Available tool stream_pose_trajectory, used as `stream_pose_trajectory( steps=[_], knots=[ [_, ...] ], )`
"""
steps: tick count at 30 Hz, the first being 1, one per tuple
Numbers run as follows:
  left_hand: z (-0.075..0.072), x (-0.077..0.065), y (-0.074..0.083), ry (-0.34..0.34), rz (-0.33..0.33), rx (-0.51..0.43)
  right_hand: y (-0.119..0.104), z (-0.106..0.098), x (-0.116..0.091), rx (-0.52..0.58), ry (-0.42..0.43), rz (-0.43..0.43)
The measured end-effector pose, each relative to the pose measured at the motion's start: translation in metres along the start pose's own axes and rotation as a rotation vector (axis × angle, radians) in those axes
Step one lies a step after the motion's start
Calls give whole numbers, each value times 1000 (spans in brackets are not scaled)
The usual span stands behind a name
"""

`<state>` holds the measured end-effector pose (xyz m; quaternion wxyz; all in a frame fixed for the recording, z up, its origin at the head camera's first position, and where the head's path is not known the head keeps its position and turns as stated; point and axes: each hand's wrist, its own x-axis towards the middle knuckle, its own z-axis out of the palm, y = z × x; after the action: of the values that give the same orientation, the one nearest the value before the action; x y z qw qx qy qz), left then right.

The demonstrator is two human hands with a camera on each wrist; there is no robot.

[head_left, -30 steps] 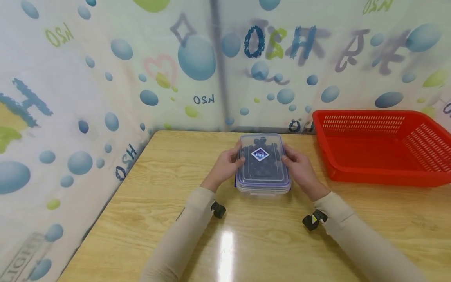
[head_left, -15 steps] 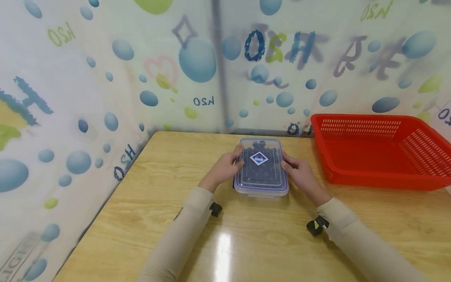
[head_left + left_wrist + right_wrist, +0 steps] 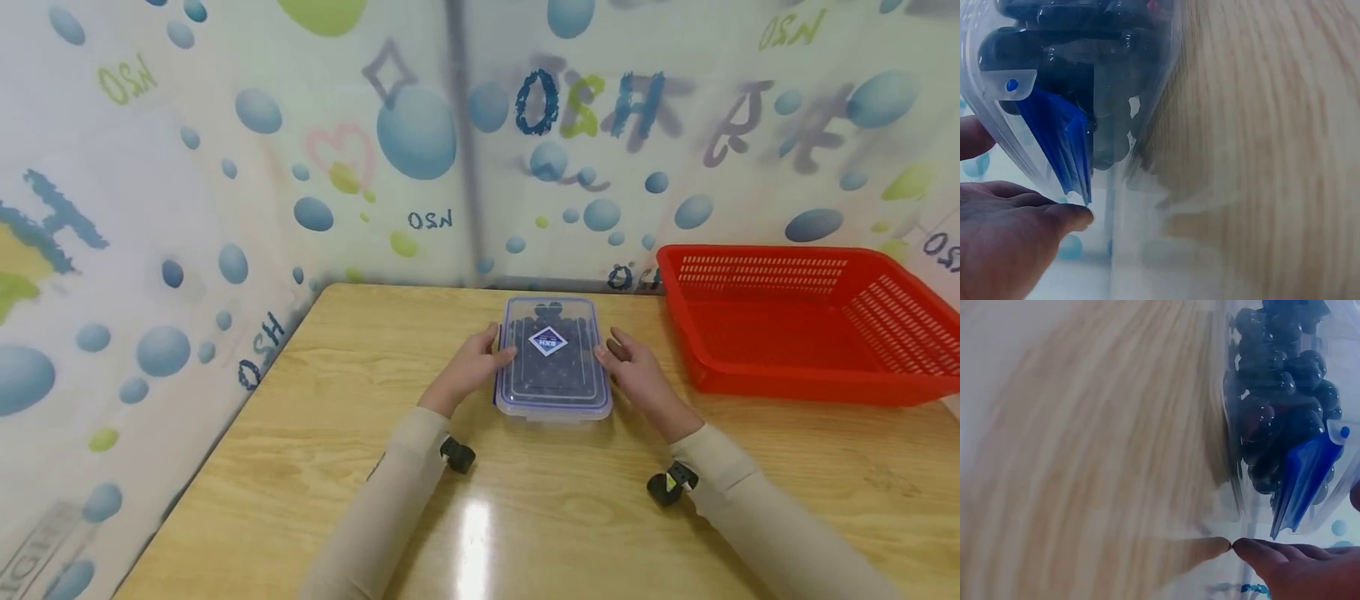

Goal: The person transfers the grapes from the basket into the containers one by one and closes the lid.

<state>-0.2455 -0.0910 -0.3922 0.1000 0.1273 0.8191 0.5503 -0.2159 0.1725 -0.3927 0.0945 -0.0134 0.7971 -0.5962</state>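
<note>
A clear plastic food container (image 3: 551,392) with a purple-blue rim and a diamond label rests flat on the table. Through its walls show dark, glossy, round fruit (image 3: 1275,381) that look like grapes. Blue latches flank it: the left latch (image 3: 1063,134) and the right latch (image 3: 1307,475) both slope outward, away from the wall. My left hand (image 3: 468,367) lies along the left side, fingers straight, thumb by the lid edge. My right hand (image 3: 637,375) mirrors it, with fingertips at the table surface. Whether the fingertips touch the latches, I cannot tell.
A red plastic basket (image 3: 810,379) with slotted walls stands on the right of the wooden table (image 3: 360,400). Patterned sheeting (image 3: 450,125) rises behind the table's back edge and along its left side.
The container has come down onto the table, slightly nearer me. Both hands have loosened and slid a little outward from its sides. The basket has stayed put.
</note>
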Motion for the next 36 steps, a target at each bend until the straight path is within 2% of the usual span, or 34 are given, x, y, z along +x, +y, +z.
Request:
stream_pose_trajectory(
  steps=[6,9,12,14,17,23,28,36],
  knots=[
    [-1,-2,-1,-2,-54,-101,3,1,3,140,-30,67],
    [-1,-1,0,6,-80,-135,3,0,3,172,-6,68],
    [-1,0,0,14,-101,-148,0,0,0,78,69,39],
    [0,-1,0,21,-94,-151,-2,1,-2,0,126,8],
    [2,-2,-2,43,-86,-142,-5,3,-4,-61,174,-31],
    [2,-3,-4,71,-100,-123,-9,7,-3,-76,168,-25],
    [0,-1,-3,55,-92,-129,-13,11,-3,-107,194,-4],
    [2,0,-3,32,-77,-181,-20,14,-7,-178,212,-47]
  ],
)
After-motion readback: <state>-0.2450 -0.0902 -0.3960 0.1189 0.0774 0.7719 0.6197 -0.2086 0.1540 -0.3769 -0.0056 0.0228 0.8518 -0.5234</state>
